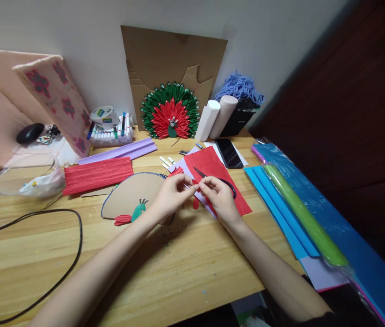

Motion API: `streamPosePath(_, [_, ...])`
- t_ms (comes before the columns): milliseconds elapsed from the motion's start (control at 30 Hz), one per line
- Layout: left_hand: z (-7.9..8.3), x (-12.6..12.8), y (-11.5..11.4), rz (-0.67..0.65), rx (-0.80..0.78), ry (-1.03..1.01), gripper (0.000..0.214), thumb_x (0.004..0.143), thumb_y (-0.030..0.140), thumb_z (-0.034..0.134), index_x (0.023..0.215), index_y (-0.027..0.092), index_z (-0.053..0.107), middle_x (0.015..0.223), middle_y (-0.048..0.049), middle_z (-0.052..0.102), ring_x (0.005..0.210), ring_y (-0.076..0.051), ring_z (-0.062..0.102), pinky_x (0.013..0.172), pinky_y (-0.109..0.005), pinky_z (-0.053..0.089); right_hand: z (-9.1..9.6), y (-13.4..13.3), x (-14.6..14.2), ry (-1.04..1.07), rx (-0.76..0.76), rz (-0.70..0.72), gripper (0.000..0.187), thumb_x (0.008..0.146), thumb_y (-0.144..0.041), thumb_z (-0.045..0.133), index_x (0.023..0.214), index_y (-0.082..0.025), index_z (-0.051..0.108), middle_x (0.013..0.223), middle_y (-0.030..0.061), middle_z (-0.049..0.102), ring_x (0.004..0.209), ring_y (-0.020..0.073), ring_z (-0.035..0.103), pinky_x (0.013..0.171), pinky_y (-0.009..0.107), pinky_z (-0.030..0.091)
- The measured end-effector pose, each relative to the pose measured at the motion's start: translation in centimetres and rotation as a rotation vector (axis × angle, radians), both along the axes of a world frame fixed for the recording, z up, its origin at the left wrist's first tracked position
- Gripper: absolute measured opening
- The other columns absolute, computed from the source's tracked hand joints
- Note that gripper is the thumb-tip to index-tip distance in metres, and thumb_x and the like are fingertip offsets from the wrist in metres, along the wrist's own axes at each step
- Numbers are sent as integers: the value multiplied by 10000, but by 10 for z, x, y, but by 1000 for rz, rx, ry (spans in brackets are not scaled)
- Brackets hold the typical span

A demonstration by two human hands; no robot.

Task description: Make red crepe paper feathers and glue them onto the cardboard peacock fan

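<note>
Small red paper strip (195, 183) pinched between left hand (172, 193) and right hand (218, 196); fingertips cover most of it, fold shape not readable. Scissors (217, 180) half hidden behind right hand, only blade tip and part of a black handle loop showing. Black cable (73, 254) runs off left edge; blue paper sheets (318, 200) cut by right edge.

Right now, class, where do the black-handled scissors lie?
The black-handled scissors lie on the red paper sheet, right of centre, just behind the person's right hand, near the black phone.
</note>
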State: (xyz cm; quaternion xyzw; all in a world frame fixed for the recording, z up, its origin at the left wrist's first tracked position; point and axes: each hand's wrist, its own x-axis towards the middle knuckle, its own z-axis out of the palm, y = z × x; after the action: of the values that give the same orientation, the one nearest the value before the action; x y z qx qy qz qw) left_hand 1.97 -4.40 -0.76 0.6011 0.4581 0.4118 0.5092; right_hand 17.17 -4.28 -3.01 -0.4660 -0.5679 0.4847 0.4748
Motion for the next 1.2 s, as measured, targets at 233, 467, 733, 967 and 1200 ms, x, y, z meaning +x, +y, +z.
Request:
streamPosePath(233, [-2,-1,2,-26,-20,-22,190,752,318,592,738,131,562,692,-6,556,601,-92,474,557,-217,376,-1,0,0,-13,16,-14,167,762,-352,597,748,-188,566,689,-3,576,619,120,543,608,242,456])
streamPosePath(467, [7,-10,4,-166,-196,-210,164,758,297,587,717,139,572,657,6,548,614,-95,504,630,-229,399,5,2,6,73,-12,56,176,816,-349,546,875,-199,618,778,17,620,666,123,567,659,257,479])
streamPosePath(733, [10,-16,-2,-429,-538,-333,143,754,282,578,755,146,620,768,-53,599,667,-117,525,644,-244,417,19,1,9,12,-5,379,140,795,-324,589,889,-232,637,851,15,599,744,144,608,703,299,503])
streamPosePath(967, [11,-16,0,-395,-509,-270,172,780,303,559,738,147,617,773,-55,627,681,-124,556,660,-253,441,16,2,9,-8,-24,327,144,771,-340,619,750,-206,570,744,-2,583,716,138,580,672,273,478])
streamPosePath(1200, [19,-16,3,-193,-307,-4,224,793,338,530,672,150,533,632,10,535,583,-104,507,600,-246,421,10,5,9,35,-173,165,182,726,-335,649,704,-174,564,665,-28,551,601,95,502,566,214,403])
